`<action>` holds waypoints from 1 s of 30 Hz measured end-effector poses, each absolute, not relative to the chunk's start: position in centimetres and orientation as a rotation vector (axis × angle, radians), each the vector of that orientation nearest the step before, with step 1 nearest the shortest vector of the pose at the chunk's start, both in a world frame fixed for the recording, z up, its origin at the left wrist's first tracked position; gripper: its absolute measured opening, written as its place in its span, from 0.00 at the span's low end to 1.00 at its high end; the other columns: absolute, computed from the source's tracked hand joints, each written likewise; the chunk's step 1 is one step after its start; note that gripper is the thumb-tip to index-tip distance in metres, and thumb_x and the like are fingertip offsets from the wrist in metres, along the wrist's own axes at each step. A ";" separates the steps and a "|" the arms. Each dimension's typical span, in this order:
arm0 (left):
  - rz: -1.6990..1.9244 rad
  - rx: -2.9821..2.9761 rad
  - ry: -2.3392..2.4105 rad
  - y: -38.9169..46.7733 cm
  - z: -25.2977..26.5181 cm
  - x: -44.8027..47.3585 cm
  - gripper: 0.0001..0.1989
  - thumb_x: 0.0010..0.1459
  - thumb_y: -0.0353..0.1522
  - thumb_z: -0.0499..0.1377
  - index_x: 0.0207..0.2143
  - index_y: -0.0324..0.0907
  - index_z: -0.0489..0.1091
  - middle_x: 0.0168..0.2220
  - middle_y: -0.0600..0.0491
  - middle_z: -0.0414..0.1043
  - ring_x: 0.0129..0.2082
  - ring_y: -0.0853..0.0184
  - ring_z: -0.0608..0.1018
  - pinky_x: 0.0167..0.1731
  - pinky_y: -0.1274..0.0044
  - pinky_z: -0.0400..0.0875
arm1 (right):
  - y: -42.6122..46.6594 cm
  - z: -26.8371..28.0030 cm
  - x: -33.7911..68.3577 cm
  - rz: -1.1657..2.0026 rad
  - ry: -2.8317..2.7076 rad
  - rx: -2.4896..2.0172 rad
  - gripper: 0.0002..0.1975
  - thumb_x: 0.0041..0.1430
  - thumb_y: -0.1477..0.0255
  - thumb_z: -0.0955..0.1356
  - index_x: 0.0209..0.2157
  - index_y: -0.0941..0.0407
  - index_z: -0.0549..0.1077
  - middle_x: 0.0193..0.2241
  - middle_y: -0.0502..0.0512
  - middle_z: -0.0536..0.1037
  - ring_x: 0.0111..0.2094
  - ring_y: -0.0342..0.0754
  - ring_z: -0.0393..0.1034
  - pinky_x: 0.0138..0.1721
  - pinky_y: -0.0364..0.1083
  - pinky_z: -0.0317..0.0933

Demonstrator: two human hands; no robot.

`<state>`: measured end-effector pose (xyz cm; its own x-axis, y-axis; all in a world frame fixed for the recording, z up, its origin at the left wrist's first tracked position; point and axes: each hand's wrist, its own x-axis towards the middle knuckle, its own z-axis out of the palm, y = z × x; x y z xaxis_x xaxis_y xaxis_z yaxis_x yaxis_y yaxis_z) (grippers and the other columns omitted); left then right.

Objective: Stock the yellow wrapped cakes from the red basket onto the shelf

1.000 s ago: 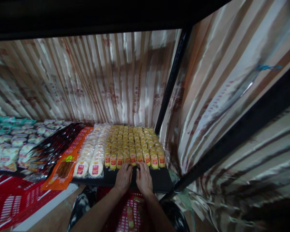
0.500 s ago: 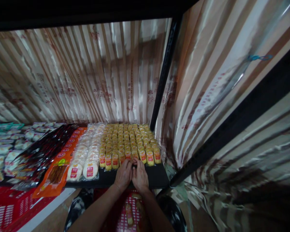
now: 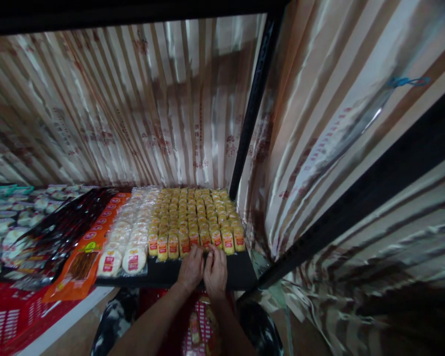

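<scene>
Rows of small yellow wrapped cakes (image 3: 193,212) with red-and-white labels fill the right end of a black shelf (image 3: 159,274). At the front of these rows, my left hand (image 3: 191,268) is closed, its bent fingers reaching the lower edge of a front packet. Close beside it on the right, my right hand (image 3: 216,271) is closed too, with its fingertips at the neighbouring front packets. My own fingers hide whatever is between them. Below my forearms a red basket (image 3: 187,341) contains a few more wrapped pieces, including one yellow packet (image 3: 195,329).
White round wrapped cakes (image 3: 134,259) stand in two rows to the left. Beyond them lie an orange snack bag (image 3: 72,277), dark shiny packets (image 3: 70,217) and white packets (image 3: 15,242). A black post (image 3: 254,104) rises at the shelf's back right corner, before striped sheeting (image 3: 163,99).
My hands have moved slightly apart at the fingertips and stay at the front row of yellow cakes. The shelf goods have shifted a little leftward in view.
</scene>
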<state>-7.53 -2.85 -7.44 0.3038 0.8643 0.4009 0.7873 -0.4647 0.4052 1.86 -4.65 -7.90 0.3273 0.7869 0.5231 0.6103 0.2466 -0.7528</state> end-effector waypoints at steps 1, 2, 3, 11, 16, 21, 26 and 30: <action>0.899 2.462 1.532 -2.9 -7.5 -7.5 0.14 0.56 0.23 0.46 0.42 0.40 0.65 0.37 0.49 0.68 0.36 0.68 0.73 0.37 0.75 0.71 | -4.6 -7.9 1.9 0.178 -1.374 -1.453 0.17 0.63 0.69 0.54 0.44 0.57 0.69 0.41 0.61 0.72 0.45 0.50 0.66 0.47 0.52 0.60; 0.934 2.486 1.524 -3.0 -7.6 -7.5 0.14 0.56 0.23 0.46 0.42 0.40 0.65 0.38 0.48 0.67 0.37 0.67 0.73 0.38 0.75 0.72 | -4.6 -8.0 1.9 0.164 -1.386 -1.461 0.17 0.63 0.69 0.54 0.46 0.57 0.68 0.42 0.62 0.72 0.47 0.50 0.65 0.48 0.53 0.60; 0.972 2.498 1.522 -3.1 -7.7 -7.5 0.13 0.56 0.24 0.47 0.42 0.39 0.65 0.39 0.48 0.67 0.39 0.67 0.73 0.39 0.74 0.72 | -4.6 -8.2 1.9 0.154 -1.404 -1.463 0.18 0.63 0.69 0.54 0.47 0.57 0.68 0.44 0.62 0.71 0.48 0.51 0.63 0.49 0.53 0.59; 0.987 2.421 1.442 -2.8 -8.1 -7.5 0.16 0.58 0.24 0.45 0.47 0.37 0.64 0.42 0.46 0.68 0.43 0.67 0.72 0.45 0.74 0.71 | -4.2 -9.2 2.3 0.161 -1.499 -1.500 0.20 0.58 0.76 0.56 0.49 0.55 0.70 0.44 0.60 0.70 0.46 0.49 0.65 0.48 0.50 0.63; 0.913 2.353 1.493 -2.6 -8.0 -7.3 0.18 0.60 0.26 0.45 0.51 0.37 0.62 0.45 0.45 0.67 0.44 0.66 0.73 0.44 0.72 0.71 | -3.8 -9.2 2.3 0.175 -1.573 -1.522 0.25 0.53 0.81 0.56 0.51 0.57 0.68 0.49 0.61 0.68 0.50 0.49 0.64 0.51 0.50 0.62; 0.880 2.339 1.544 -2.8 -8.2 -7.4 0.19 0.60 0.26 0.45 0.52 0.37 0.61 0.46 0.45 0.66 0.45 0.65 0.72 0.46 0.72 0.70 | -3.9 -8.8 2.3 0.192 -1.514 -1.491 0.24 0.52 0.81 0.56 0.50 0.58 0.69 0.49 0.61 0.69 0.51 0.48 0.64 0.52 0.51 0.60; 0.855 2.358 1.533 -2.9 -7.8 -7.3 0.18 0.61 0.27 0.43 0.52 0.38 0.62 0.45 0.45 0.66 0.44 0.65 0.73 0.45 0.72 0.70 | -3.6 -8.0 3.3 0.215 -1.372 -1.490 0.22 0.53 0.80 0.56 0.47 0.59 0.69 0.41 0.61 0.72 0.41 0.48 0.69 0.47 0.50 0.64; 0.859 2.268 1.558 -2.7 -7.0 -6.8 0.18 0.60 0.25 0.42 0.49 0.37 0.64 0.44 0.46 0.66 0.43 0.67 0.73 0.46 0.74 0.69 | -3.2 -8.3 3.9 0.267 -1.441 -1.468 0.24 0.52 0.80 0.55 0.49 0.59 0.67 0.39 0.60 0.72 0.37 0.47 0.71 0.42 0.48 0.66</action>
